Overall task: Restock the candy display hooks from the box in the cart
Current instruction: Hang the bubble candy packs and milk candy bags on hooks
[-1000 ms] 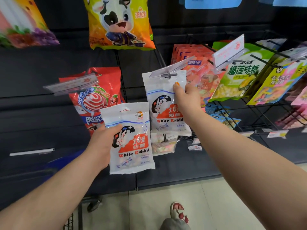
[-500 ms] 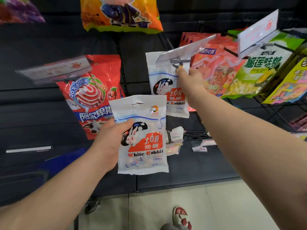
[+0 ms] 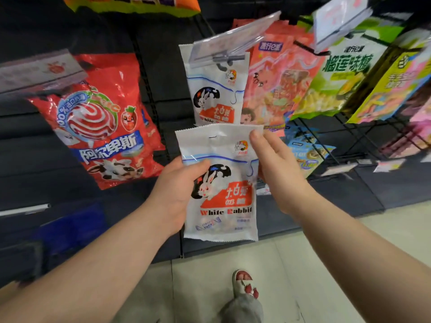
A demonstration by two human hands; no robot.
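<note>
I hold a white White Rabbit candy bag upright in front of the display. My left hand grips its left edge, thumb on the front. My right hand pinches its upper right corner. Just above, another White Rabbit bag hangs on a display hook under a clear price-tag holder. The hanging bag is free of both hands. The box and cart are out of view, apart from a blue shape at lower left.
A red lollipop bag hangs to the left behind a price tag. Orange, green and yellow snack bags hang on hooks to the right. Dark shelf panels run behind. My sandalled foot stands on the tiled floor.
My right hand let go of the hung bag and dropped to the corner of the bag in my left hand. My left hand brought that bag up and to the right, under the hook.
</note>
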